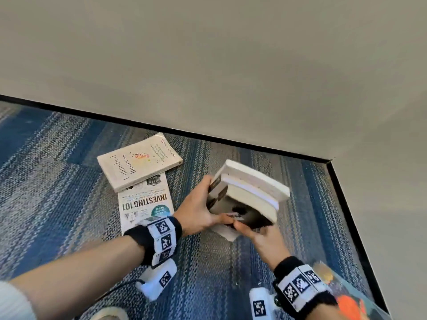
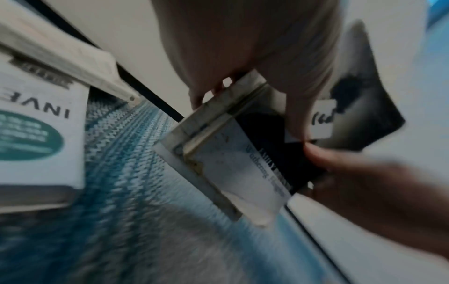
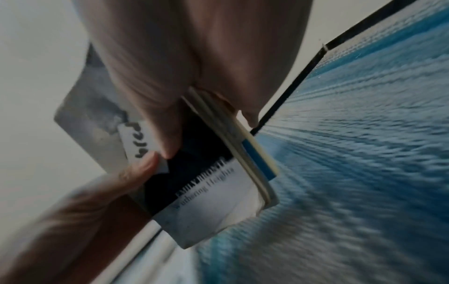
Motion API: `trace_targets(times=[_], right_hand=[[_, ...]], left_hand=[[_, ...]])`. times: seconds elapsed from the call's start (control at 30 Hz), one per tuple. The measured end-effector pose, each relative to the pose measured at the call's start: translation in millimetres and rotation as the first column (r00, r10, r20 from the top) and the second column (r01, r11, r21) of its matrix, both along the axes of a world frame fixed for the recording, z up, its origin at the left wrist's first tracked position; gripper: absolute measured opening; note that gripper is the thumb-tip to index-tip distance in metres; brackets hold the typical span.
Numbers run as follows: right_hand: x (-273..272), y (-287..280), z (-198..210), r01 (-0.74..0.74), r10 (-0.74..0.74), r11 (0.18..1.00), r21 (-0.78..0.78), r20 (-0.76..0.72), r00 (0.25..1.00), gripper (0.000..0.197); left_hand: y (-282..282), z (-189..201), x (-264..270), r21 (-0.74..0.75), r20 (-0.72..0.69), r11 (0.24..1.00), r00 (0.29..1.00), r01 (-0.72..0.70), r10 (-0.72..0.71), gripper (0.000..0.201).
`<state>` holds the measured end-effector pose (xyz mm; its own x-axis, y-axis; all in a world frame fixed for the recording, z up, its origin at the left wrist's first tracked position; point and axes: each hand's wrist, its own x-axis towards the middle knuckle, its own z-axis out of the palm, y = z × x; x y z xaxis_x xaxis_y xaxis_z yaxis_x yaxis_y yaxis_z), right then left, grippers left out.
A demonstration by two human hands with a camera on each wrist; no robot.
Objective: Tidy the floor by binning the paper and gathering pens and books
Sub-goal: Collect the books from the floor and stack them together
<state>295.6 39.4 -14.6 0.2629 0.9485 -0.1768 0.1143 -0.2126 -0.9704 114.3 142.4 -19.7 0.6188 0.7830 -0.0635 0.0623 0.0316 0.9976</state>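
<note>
Both my hands hold a tilted stack of books (image 1: 250, 192) above the carpet near the wall corner. My left hand (image 1: 198, 209) grips its left side, my right hand (image 1: 263, 236) its near edge, thumbs meeting on the dark front cover. Up close, that cover (image 2: 243, 165) reads "Wuthering Heights", with my left thumb (image 2: 298, 107) pressed on it. The right wrist view shows the same stack (image 3: 213, 192) under my right thumb (image 3: 160, 124). Two more books lie on the floor: a cream "Unfinished Business" (image 1: 138, 162) overlapping "Investing 101" (image 1: 145, 204).
A beige wall with a black baseboard (image 1: 231, 140) runs behind the books and turns a corner at the right (image 1: 332, 161). Blue and grey striped carpet (image 1: 57, 169) covers the floor. A clear plastic item with orange inside (image 1: 346, 301) sits at the lower right.
</note>
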Motion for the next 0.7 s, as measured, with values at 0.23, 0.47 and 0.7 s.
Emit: trace_targets(times=[0.23, 0.47, 0.7], right_hand=[[-17.2, -1.1, -18.8, -0.067, 0.101, 0.985, -0.157, 0.215, 0.972, 0.080], [-9.8, 5.8, -13.5, -0.039, 0.067, 0.993, -0.107, 0.270, 0.961, 0.078], [-8.3, 12.8, 10.4, 0.202, -0.152, 0.970, -0.137, 0.309, 0.939, 0.034]], left_hand=[[-10.5, -39.4, -26.7, 0.081, -0.230, 0.994, 0.971, 0.078, -0.057, 0.078], [5.6, -36.7, -36.5, 0.195, -0.534, 0.951, 0.839, 0.240, -0.103, 0.086], [42.3, -28.6, -103.2, 0.461, -0.829, 0.872, 0.272, -0.163, 0.489, 0.067]])
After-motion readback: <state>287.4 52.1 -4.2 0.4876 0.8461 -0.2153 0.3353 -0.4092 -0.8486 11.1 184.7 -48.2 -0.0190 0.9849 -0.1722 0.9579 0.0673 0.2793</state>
